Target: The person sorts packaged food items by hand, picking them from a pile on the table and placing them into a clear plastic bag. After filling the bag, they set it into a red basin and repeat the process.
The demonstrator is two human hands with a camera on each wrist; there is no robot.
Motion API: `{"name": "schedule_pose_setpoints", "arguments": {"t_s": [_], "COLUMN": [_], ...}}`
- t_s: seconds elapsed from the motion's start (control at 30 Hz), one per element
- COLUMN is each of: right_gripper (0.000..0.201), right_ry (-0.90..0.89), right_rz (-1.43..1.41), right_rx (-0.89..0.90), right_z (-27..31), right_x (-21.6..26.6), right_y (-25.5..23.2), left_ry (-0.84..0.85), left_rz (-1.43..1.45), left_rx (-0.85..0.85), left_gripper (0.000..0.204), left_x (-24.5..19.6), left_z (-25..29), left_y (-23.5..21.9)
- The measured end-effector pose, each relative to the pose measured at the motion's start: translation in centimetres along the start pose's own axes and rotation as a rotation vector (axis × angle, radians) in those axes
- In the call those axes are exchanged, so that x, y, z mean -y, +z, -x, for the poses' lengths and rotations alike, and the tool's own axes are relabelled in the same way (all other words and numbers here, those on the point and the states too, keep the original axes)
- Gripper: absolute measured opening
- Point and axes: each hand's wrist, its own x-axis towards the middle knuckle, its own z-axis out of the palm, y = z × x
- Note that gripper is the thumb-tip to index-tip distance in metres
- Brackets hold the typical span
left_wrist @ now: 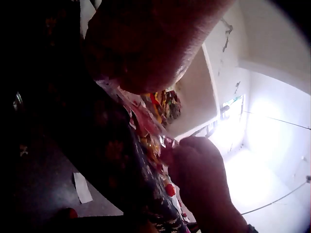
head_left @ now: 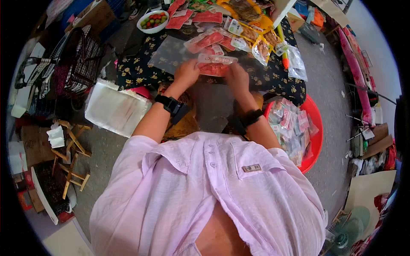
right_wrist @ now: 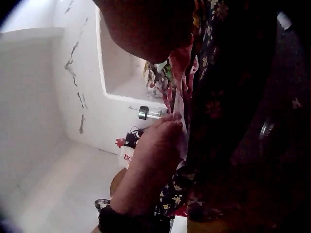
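Observation:
Both hands hold one flat red-and-clear plastic packet [head_left: 213,68] at the near side of a cloth-covered table. My left hand [head_left: 187,73] pinches its left end, and my right hand [head_left: 237,79] pinches the right end. Just beyond it lie more red packets [head_left: 208,40] of the same look. A clear plastic sheet [head_left: 168,53] lies flat to the left of them. In the left wrist view the right hand [left_wrist: 197,167] shows beside the packets; in the right wrist view the left hand [right_wrist: 158,150] has its fingertips at a packet's edge.
The dark floral tablecloth [head_left: 136,70] also bears a white bowl of red and green fruit [head_left: 147,30] and yellow food packets [head_left: 261,47] at the right. A red tub [head_left: 318,141] of packets stands on the floor at right. Silvery plastic bags [head_left: 115,106] lie at left.

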Motion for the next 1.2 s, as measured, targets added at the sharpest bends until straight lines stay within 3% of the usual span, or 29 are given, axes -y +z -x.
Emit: {"name": "schedule_pose_setpoints", "arguments": {"t_s": [0.27,0.3,0.37,0.43,0.53,0.63,0.73,0.83,0.93,1.03,1.2], "right_gripper": [0.010,0.010,0.012,0.017,0.020,0.020,0.029,0.046,0.056,0.061,0.050], "right_ry": [0.007,0.130,0.178,0.190,0.163,0.112,0.157,0.275,0.313,0.318,0.394], "right_rz": [-0.251,-0.360,-0.449,-0.586,-0.854,-0.652,-0.225,0.194,0.327,0.330,0.206], "right_rx": [-0.085,-0.016,0.014,0.049,0.326,0.440,0.082,0.134,0.241,0.161,0.037], "right_z": [-1.8,-1.9,-2.5,-2.8,-3.8,-4.5,-5.8,-7.3,-7.2,-6.7,-6.7], "right_x": [3.0,2.8,2.9,4.9,2.9,1.6,1.5,0.4,1.4,1.8,1.6], "right_y": [4.9,6.2,8.4,7.5,10.7,8.2,5.0,4.5,4.2,5.1,5.5], "left_ry": [0.147,0.177,0.084,0.037,0.056,0.076,0.036,0.055,0.050,0.035,0.100], "left_rz": [0.002,-0.003,-0.021,-0.003,0.026,-0.046,-0.086,-0.080,-0.074,-0.094,-0.100], "left_rx": [-0.066,-0.086,0.002,0.042,0.007,-0.029,-0.006,-0.023,-0.028,-0.022,-0.115], "left_gripper": [0.033,0.034,0.033,0.032,0.032,0.033,0.033,0.033,0.033,0.033,0.028], "left_x": [0.2,0.5,0.6,1.1,3.1,3.5,2.2,2.5,2.5,2.2,2.0], "left_z": [0.3,0.3,0.1,-0.2,-0.8,-0.7,-0.2,-0.2,-0.3,-0.2,-0.1], "left_y": [0.4,0.4,0.0,0.0,0.8,0.4,-0.3,0.0,0.0,0.0,0.2]}}
